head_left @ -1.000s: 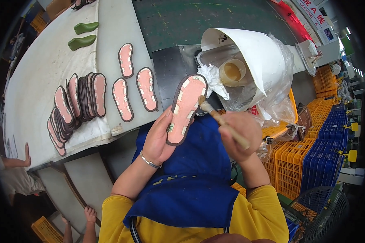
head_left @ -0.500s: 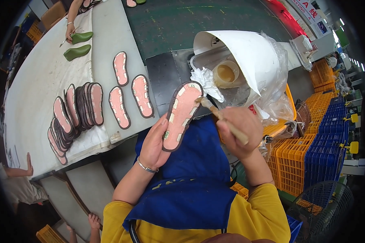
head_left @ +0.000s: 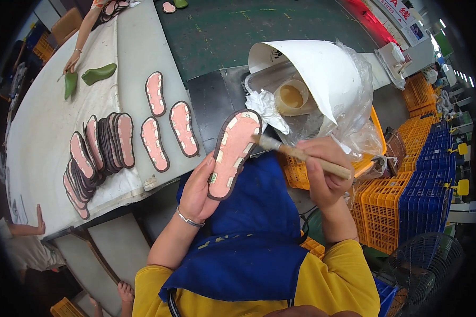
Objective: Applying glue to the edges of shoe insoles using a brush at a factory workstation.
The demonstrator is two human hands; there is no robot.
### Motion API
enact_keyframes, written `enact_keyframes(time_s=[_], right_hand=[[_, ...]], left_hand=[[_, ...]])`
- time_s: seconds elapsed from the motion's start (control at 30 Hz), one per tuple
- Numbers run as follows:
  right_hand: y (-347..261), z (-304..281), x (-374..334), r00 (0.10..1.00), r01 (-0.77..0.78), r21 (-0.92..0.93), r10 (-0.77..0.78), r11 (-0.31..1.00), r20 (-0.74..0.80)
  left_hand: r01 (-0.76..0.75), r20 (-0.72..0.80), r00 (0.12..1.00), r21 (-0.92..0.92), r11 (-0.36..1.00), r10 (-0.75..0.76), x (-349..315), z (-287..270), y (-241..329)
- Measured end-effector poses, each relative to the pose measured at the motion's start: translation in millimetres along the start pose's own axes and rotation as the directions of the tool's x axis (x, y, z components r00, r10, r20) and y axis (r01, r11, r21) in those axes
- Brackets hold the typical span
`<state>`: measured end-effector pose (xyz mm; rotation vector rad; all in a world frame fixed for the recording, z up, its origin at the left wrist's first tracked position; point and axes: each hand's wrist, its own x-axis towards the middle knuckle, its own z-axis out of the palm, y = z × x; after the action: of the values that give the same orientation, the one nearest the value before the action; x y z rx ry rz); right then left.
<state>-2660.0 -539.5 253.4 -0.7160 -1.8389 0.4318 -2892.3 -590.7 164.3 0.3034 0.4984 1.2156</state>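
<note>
Sole (head_left: 232,153) in pink with a dark rim lies on the left hand (head_left: 198,193), whose fingers close under its lower end, so that the pink face is turned up and tilted toward the person. I think it is held like this, free in the air above the blue apron (head_left: 248,232), so the whole face is open to the brush.

The right hand (head_left: 325,174) is clamped around a wooden brush (head_left: 301,155), the thumb pressing on the handle. The bristle end touches the right edge of the sole near its upper part.

Behind the sole stands a pot (head_left: 292,98) with yellowish liquid, under a bent white sheet (head_left: 317,71) and clear plastic, with a crumpled white cloth (head_left: 267,108) just beside it. The pot is near the right hand, probably to make dipping short.

On the counter (head_left: 42,137), at the left, three more soles (head_left: 164,127) lie flat with the pink face up and apart from each other, maybe so the faces touch nothing. A leaning stack of soles (head_left: 98,153) overlaps beside them. Farther away another person's hand (head_left: 71,62) rests near two green forms (head_left: 90,78). Orange and blue crates (head_left: 412,195) stand at the right.
</note>
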Motion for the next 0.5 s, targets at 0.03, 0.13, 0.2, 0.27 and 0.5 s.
enact_keyframes(time_s=[0.03, 0.13, 0.2, 0.27, 0.5], right_hand=[[1.9, -3.5, 1.9, 0.999, 0.033, -0.074, -0.032, 0.997, 0.019], [1.7, -2.9, 7.9, 0.981, 0.164, -0.207, -0.136, 0.965, 0.142], [1.7, 0.3, 3.1, 0.975, 0.181, -0.192, -0.150, 0.964, 0.166], [-2.9, 2.4, 2.3, 0.961, 0.206, -0.202, -0.159, 0.957, 0.228], [12.0, -6.0, 4.8, 0.973, -0.229, 0.029, 0.229, 0.973, 0.004]], left_hand=[[0.007, 0.010, 1.000, -0.005, 1.000, -0.007, 0.0, 0.7, 0.3], [0.000, 0.015, 1.000, -0.023, 1.000, 0.000, -1.6, 3.9, 0.1], [0.007, 0.014, 1.000, -0.009, 1.000, -0.007, -1.2, 1.0, 0.1], [0.014, 0.011, 1.000, 0.004, 1.000, -0.014, -1.2, 0.3, -0.5], [-0.016, 0.010, 1.000, 0.118, 0.993, 0.015, -3.5, 3.0, 1.7]])
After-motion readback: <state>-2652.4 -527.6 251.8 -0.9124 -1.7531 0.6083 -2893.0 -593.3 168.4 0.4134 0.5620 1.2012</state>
